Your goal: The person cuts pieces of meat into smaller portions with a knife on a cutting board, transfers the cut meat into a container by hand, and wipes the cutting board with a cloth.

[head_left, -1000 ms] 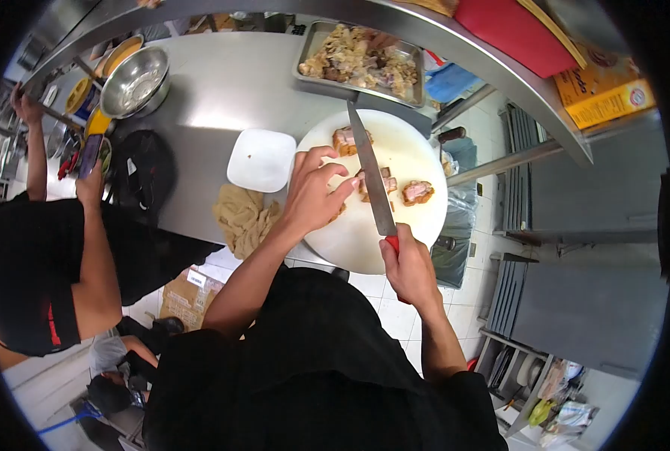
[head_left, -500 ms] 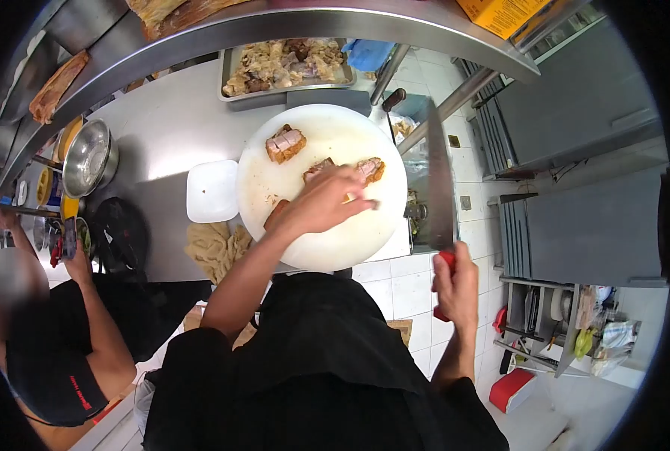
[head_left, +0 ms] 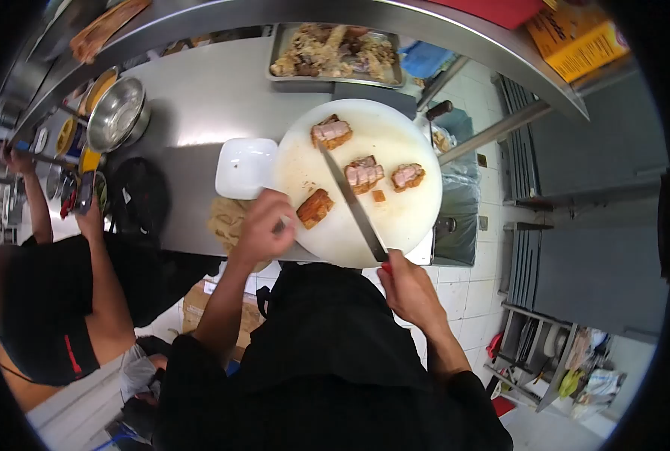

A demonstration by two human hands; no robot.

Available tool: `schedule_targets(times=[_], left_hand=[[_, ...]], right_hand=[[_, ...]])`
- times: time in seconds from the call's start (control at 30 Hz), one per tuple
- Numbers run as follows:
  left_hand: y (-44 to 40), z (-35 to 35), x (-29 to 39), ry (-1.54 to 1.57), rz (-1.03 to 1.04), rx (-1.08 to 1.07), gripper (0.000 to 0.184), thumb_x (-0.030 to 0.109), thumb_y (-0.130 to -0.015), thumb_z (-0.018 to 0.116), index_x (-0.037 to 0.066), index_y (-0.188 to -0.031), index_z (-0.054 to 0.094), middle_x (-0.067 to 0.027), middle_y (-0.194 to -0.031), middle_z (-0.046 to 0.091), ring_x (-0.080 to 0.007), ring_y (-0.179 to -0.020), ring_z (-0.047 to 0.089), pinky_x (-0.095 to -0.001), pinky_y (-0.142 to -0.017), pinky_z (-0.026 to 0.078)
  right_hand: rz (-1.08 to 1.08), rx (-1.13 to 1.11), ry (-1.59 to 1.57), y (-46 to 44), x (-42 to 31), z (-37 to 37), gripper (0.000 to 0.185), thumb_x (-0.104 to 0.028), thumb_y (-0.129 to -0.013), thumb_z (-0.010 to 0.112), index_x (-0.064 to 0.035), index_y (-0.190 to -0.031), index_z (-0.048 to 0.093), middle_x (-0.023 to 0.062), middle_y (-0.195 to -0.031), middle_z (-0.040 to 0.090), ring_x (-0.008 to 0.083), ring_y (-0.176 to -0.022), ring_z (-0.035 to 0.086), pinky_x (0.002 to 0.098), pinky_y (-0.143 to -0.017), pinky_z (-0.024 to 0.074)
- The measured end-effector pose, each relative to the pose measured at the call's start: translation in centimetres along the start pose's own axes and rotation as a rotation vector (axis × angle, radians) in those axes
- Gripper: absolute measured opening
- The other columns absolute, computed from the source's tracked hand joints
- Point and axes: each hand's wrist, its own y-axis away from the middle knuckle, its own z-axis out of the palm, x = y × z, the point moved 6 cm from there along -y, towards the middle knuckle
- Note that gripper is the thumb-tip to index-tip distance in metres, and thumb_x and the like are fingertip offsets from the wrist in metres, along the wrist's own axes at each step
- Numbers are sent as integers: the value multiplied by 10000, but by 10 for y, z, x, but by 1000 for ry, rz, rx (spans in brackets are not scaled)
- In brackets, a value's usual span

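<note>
My right hand [head_left: 411, 292] grips the red handle of a long kitchen knife [head_left: 355, 207]. The blade slants over the round white cutting board [head_left: 417, 225], its tip at the lower edge of a sliced roast pork piece [head_left: 332, 132]. Right of the blade lie another sliced pork piece [head_left: 364, 174], a smaller one [head_left: 408, 177] and a small brown bit [head_left: 379, 196]. Near the board's left edge sits a browned pork chunk [head_left: 315, 208]. Just beside that chunk, my left hand [head_left: 263, 229] is curled closed; its inside is hidden from me.
A white square dish [head_left: 246, 168] and a tan cloth [head_left: 228, 222] are left of the board. Behind stands a metal tray [head_left: 338, 79] of meat scraps under a steel shelf [head_left: 290, 16]. A metal bowl [head_left: 117, 114] and a co-worker [head_left: 49, 301] are further left; a lined bin [head_left: 455, 244] is at right.
My left hand has drawn back left from above the pork, its spread fingers now curled. The knife has swung from upright at the right to over the board. The view has shifted.
</note>
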Motion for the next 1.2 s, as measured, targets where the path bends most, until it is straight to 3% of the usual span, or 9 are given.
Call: schedule_targets(times=[0.1,0.43,0.6,0.7,0.83,0.9,0.97,1.03,1.2], left_hand=[[7,26,13,-32,79,-63,195,-10,-694,743,38,-852,640,-124,-955,639,-324,-882,629,-413,-773,520],[-8,41,1,-24,261,-74,218,-110,-648,699,9,-803,603,-110,-819,602,-290,-737,594,-359,-642,509],[-8,43,-4,12,304,-97,229,-112,-635,693,10,-808,605,-107,-830,606,-289,-724,592,-364,-645,512],[-7,43,-6,37,326,-77,216,-88,-632,683,9,-816,625,-97,-831,606,-275,-745,596,-356,-670,527],[-9,38,-9,45,318,-73,218,-81,-631,691,14,-815,622,-95,-845,612,-275,-755,606,-353,-681,534],[-8,41,-8,72,333,-41,246,-108,-604,702,4,-802,609,-111,-854,607,-296,-742,606,-362,-670,526],[-3,41,-11,59,285,-56,249,-105,-604,709,5,-805,609,-114,-859,612,-295,-753,610,-364,-675,529],[-5,42,-11,73,295,-66,242,-109,-616,709,-1,-811,614,-116,-866,620,-298,-768,613,-357,-676,530],[-3,30,2,59,267,-61,272,-69,-657,775,4,-886,649,-119,-945,641,-309,-807,623,-383,-713,535]], right_hand=[[-96,-94,110,-13,-23,20,173,-110,-974,566,23,-1004,460,293,-899,648,508,-731,646,578,-665,515],[18,-331,354,-5,-47,9,170,-147,-1013,488,19,-1024,448,310,-899,640,514,-727,660,598,-642,529],[23,-410,351,-15,-52,9,163,-41,-918,533,62,-1014,450,330,-864,636,527,-753,664,600,-674,538],[-75,-302,263,-64,-42,40,183,-8,-871,545,71,-1011,457,338,-833,645,527,-767,672,591,-695,547],[-159,-263,221,-78,-48,42,169,-19,-891,537,73,-1011,463,350,-819,649,529,-775,673,590,-702,545],[96,-497,283,-40,-42,17,171,-40,-907,547,76,-1004,465,354,-840,653,528,-771,667,588,-708,540],[131,-503,311,-48,-33,35,185,-57,-926,544,84,-1011,460,341,-827,657,520,-764,661,585,-705,528],[-154,-222,131,-84,-15,72,217,-87,-937,559,85,-1024,461,332,-796,656,509,-757,660,577,-704,524],[-83,-114,40,-109,-16,67,234,-131,-953,588,69,-1013,482,330,-777,649,510,-763,654,576,-698,512]])
